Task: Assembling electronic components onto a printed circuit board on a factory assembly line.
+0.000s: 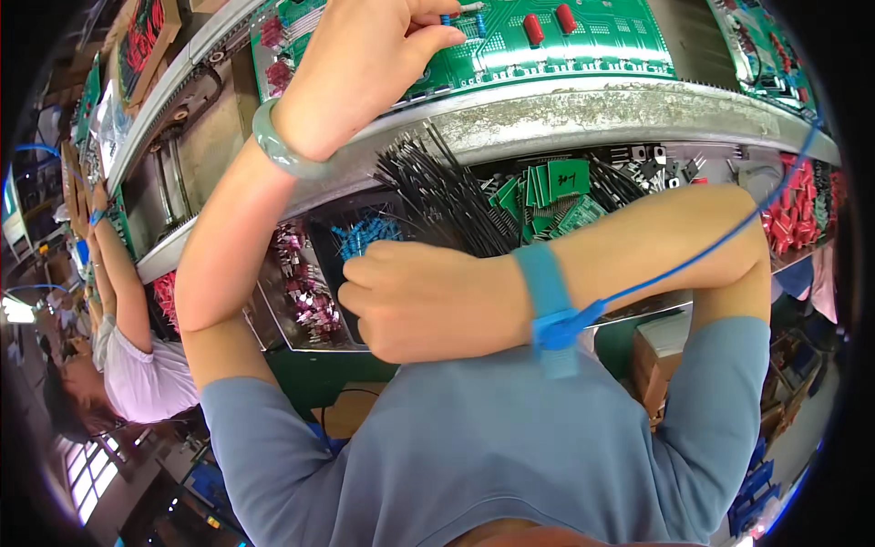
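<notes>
Over the green circuit board (602, 46) at the top, my left hand (374, 55) pinches a small blue resistor (446, 19) between thumb and finger. Another blue resistor (480, 25) stands on the board just beside those fingertips. Two red capacitors (534, 30) stand farther right on it. My right hand (419, 301) is closed at the near side of a dark bin of loose blue resistors (365, 234). Its fingertips are curled out of sight, so whatever they hold is hidden. A pale green bangle circles my left wrist; a blue wrist strap (545, 301) with a cord is on my right.
A worn metal rail (510, 114) runs between board and bins. Bins hold black-sleeved leads (447, 191), small green boards (551, 187), pink-and-silver parts (308, 283) and red parts (791, 205). The blue cord (720, 242) crosses my right arm. Another person (137, 365) works at the left.
</notes>
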